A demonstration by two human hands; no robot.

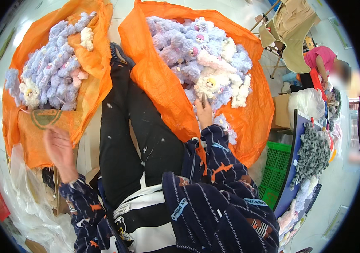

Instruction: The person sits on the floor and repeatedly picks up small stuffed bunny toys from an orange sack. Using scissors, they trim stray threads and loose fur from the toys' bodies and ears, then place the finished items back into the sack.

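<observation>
Reaching into the right orange bag (253, 130), right hand (205, 114) seemingly clamped on a dark tool (205, 100) beside a cream toy (208, 83); left of the bag, left hand (60, 149) empty, fingers apart. Tool-to-toy stage, apparently; careful aim needed next.

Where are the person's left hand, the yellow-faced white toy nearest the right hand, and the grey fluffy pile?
Left hand (60, 148): head view, middle of the hand.
Yellow-faced white toy (210, 83): head view, its face.
Grey fluffy pile (312, 152): head view, middle of its surface.
</observation>
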